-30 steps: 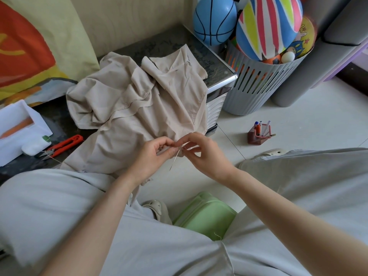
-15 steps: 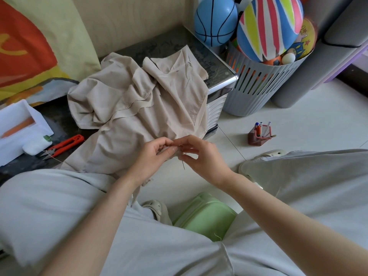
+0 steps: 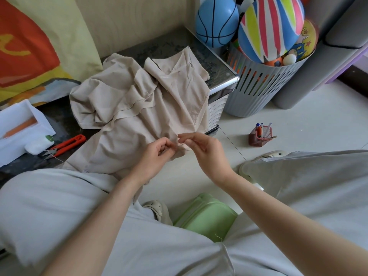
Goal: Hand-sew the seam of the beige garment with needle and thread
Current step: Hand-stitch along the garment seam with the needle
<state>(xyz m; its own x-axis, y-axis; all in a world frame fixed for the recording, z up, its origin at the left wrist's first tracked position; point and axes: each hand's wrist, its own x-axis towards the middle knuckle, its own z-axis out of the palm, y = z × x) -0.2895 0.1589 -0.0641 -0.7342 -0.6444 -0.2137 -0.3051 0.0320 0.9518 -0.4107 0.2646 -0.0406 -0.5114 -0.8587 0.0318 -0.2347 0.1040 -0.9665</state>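
Observation:
The beige garment (image 3: 139,100) lies crumpled over a dark low table (image 3: 165,43) and hangs down to my lap. My left hand (image 3: 157,154) pinches the garment's lower edge between thumb and curled fingers. My right hand (image 3: 207,154) is just to its right, with thumb and forefinger tips pinched together at the seam. A short thin needle (image 3: 181,144) shows at those fingertips, right against the fabric. I cannot make out the thread between the hands.
Orange thread snips (image 3: 67,144) and a white thread spool (image 3: 39,145) lie on the table to the left, beside a white box (image 3: 18,126). A grey basket of balls (image 3: 258,86) stands at the right, a pen holder (image 3: 259,136) on the floor, a green stool (image 3: 205,218) under me.
The needle hung below the hands a second ago; now it is at the fabric edge by my right fingertips. My right hand has shifted slightly right and its fingers have opened out a little.

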